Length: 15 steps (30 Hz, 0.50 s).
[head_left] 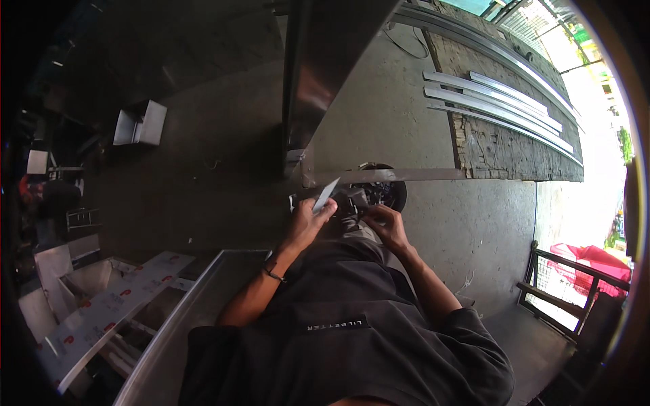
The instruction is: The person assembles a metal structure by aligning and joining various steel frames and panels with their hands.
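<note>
A flat, light-grey metal-looking strip (pixel 327 194) stands up from my left hand (pixel 310 222), which is closed with the thumb pressed on it. My right hand (pixel 384 224) is a little to the right, its fingers curled and pinched together. Whatever those fingers hold is too small and dark to make out. Between and just beyond the hands is a dark object (pixel 349 201) whose kind I cannot tell. Behind my right hand, a black round tub (pixel 399 197) contains several dark items, partly hidden by the hand.
Ahead stands a tall dark metal panel (pixel 318 74). Several metal profiles (pixel 501 108) lie on a worn wooden bench (pixel 487 152) at the far right. A metal box (pixel 141 123) sits on the floor at left. Nearer left are a metal-edged frame (pixel 179 308) and a film-covered sheet (pixel 118 304).
</note>
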Each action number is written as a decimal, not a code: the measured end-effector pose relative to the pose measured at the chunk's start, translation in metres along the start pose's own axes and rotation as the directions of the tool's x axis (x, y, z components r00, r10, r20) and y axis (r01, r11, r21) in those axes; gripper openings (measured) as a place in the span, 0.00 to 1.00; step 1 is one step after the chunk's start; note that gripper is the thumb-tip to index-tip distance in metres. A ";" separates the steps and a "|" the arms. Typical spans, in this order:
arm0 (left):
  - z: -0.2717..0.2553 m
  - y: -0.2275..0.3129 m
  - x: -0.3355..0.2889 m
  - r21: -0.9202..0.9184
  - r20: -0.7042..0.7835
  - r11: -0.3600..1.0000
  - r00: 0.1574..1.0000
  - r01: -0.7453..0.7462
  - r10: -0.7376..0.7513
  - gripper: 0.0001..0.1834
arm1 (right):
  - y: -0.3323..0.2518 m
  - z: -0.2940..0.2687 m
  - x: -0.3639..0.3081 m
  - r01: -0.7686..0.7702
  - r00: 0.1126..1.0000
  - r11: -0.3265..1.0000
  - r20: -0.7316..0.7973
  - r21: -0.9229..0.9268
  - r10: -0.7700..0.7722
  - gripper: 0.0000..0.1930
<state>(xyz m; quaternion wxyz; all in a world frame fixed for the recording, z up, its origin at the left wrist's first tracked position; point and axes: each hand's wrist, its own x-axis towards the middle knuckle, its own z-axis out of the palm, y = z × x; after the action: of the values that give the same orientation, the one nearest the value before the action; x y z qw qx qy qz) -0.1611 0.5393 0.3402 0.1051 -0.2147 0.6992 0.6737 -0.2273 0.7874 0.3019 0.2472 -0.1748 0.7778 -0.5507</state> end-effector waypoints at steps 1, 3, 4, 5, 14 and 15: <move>0.000 -0.004 -0.001 -0.033 0.020 0.999 1.000 -0.020 0.020 0.18 | 0.019 -0.012 -0.009 0.009 0.995 0.995 -0.098 -0.101 -0.019 0.07; -0.006 -0.004 -0.006 0.041 0.033 0.999 0.999 0.000 -0.002 0.20 | 0.068 -0.034 -0.028 -0.018 0.964 0.972 -0.263 -0.233 -0.046 0.06; -0.010 -0.006 -0.010 0.053 0.007 0.998 1.000 0.026 -0.026 0.20 | 0.090 -0.041 -0.035 -0.018 0.964 0.973 -0.261 -0.229 -0.043 0.06; -0.014 -0.010 -0.014 0.064 -0.024 0.997 0.998 0.051 -0.050 0.20 | 0.111 -0.048 -0.039 -0.054 0.935 0.964 -0.353 -0.260 -0.043 0.05; -0.062 -0.052 -0.091 0.087 -0.373 0.912 0.861 0.402 -0.344 0.17 | 0.247 -0.088 -0.004 -0.394 0.614 0.886 -0.787 -0.244 0.056 0.05; -0.065 -0.053 -0.101 0.096 -0.380 0.905 0.856 0.414 -0.351 0.17 | 0.258 -0.094 -0.002 -0.437 0.529 0.885 -0.842 -0.159 0.110 0.05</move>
<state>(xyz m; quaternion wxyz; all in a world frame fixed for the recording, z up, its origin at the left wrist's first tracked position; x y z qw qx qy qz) -0.0387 0.4907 0.3413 0.1281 -0.4573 0.7057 0.5258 -0.2804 0.9465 0.0848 -0.0882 0.1830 0.9052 -0.3732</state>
